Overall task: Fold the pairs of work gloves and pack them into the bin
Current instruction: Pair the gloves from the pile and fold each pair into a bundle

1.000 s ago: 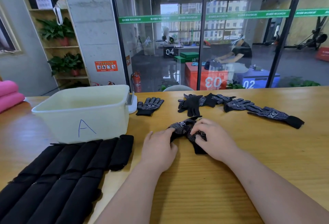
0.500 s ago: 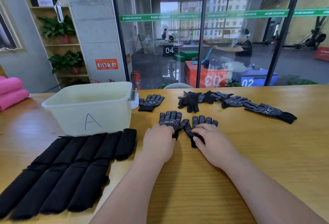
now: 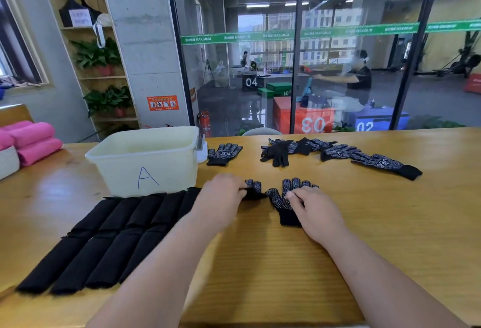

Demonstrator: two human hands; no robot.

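Two dotted gloves side by side at the centre of the wooden surface (image 3: 364,236), laid out flat, probably for matching before folding. Left hand (image 3: 221,194) bunched over the left glove (image 3: 253,189), fingers seemingly pinching its edge, though grip partly hidden. Right hand (image 3: 316,213) flat on the right glove (image 3: 285,201), fingers spread narrow, pressing it down. Bin (image 3: 145,161) at ten o'clock, nothing visible inside. Loose gloves (image 3: 335,151) at one o'clock, one more (image 3: 224,153) at twelve. Black pads (image 3: 104,239) at eight o'clock.

Mid-frame on wooden table (image 3: 390,236): left hand (image 3: 221,197) bunches one dotted glove (image 3: 253,189), right hand (image 3: 316,213) flat on second glove (image 3: 283,197); bin (image 3: 145,161) marked A, upper left.
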